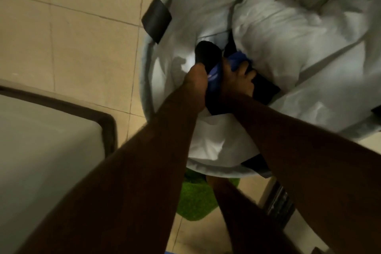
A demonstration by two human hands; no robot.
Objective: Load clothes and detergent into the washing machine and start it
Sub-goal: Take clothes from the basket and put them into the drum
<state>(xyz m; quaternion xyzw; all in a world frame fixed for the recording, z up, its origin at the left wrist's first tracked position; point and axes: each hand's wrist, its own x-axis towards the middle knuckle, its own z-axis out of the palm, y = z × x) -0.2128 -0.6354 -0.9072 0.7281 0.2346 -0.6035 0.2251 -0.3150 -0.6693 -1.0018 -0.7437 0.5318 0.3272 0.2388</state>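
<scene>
A round pale grey laundry basket (147, 80) with a black handle strap (157, 18) stands on the floor, full of white fabric (288, 33). Both my hands reach down into it. My left hand (195, 82) and my right hand (237, 80) are closed together on a dark black and blue garment (208, 55) that lies among the white cloth. The garment bunches between my fingers and runs under my right wrist. The white top of the washing machine (41, 140), with its dark edge trim, fills the lower left.
Beige floor tiles (72, 27) lie to the left of the basket. A green mat (195, 198) sits under my bare foot (222, 187) below the basket. A dark metal rail or frame (280, 202) runs at the lower right.
</scene>
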